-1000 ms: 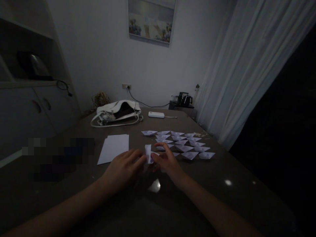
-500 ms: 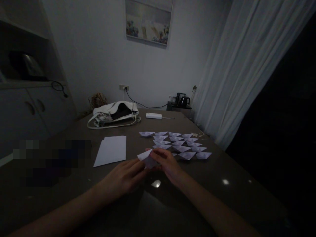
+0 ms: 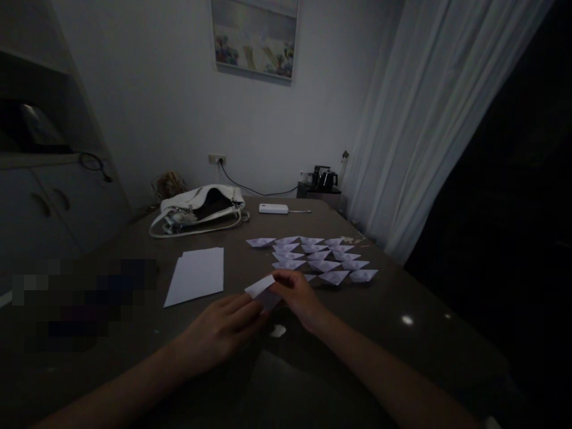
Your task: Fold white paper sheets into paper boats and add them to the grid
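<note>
Here, above the near part of the bench (image 3: 286, 381), a folded white paper (image 3: 263, 291) is held between both hands, the left hand (image 3: 223, 325) and the right hand (image 3: 300, 295) each closed on it. Beyond, the paper sheets (image 3: 196, 275) are seen at left and rows of paper boats (image 3: 322, 266) at right; farther back, a white bag (image 3: 201, 208) is rested.

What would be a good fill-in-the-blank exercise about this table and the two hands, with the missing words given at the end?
The left hand and the right hand together hold a small folded white sheet made of ____. The many small folded white shapes in rows look like little ____. Seen from the person's side, the flat white rectangular sheets lie to the ____ of these shapes.
Missing words: paper; boats; left.
</note>
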Demonstrator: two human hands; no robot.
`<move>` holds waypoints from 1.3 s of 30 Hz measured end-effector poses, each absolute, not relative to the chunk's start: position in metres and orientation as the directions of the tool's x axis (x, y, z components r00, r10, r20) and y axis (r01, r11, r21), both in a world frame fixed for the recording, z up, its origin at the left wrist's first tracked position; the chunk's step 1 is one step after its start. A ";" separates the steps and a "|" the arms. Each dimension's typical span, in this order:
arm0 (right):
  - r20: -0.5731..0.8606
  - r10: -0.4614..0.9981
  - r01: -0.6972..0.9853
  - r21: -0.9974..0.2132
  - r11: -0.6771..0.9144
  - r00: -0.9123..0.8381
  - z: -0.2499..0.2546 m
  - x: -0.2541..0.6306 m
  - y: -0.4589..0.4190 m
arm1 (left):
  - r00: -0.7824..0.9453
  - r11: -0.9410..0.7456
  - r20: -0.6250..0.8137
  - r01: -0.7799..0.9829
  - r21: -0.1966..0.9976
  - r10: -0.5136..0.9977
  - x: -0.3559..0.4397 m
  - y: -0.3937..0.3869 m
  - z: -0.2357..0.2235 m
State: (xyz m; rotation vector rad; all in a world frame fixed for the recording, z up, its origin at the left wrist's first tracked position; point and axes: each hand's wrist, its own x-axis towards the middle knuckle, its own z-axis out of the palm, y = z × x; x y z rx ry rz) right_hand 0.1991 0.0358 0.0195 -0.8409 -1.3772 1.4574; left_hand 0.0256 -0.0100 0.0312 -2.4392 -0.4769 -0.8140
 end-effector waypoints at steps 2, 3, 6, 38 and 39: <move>0.170 0.923 -0.179 -0.977 0.112 -0.347 0.021 0.197 0.035 | 0.759 -0.799 0.632 0.474 -0.370 0.158 0.026 -0.010 0.031; 0.187 0.919 -0.176 -0.976 0.131 -0.347 0.022 0.196 0.034 | 0.762 -0.796 0.627 0.476 -0.373 0.161 0.026 -0.010 0.032; 0.178 0.940 -0.184 -0.975 0.128 -0.292 0.023 0.196 0.032 | 0.761 -0.791 0.628 0.483 -0.376 0.166 0.025 -0.009 0.033; 0.327 0.863 0.031 -0.930 0.366 -0.386 0.019 0.203 0.035 | 0.239 -0.243 0.182 0.261 0.934 0.954 0.022 0.009 0.031; 0.323 0.867 0.046 -0.929 0.366 -0.379 0.019 0.204 0.035 | 0.228 -0.226 0.172 0.238 0.945 0.958 0.022 0.009 0.031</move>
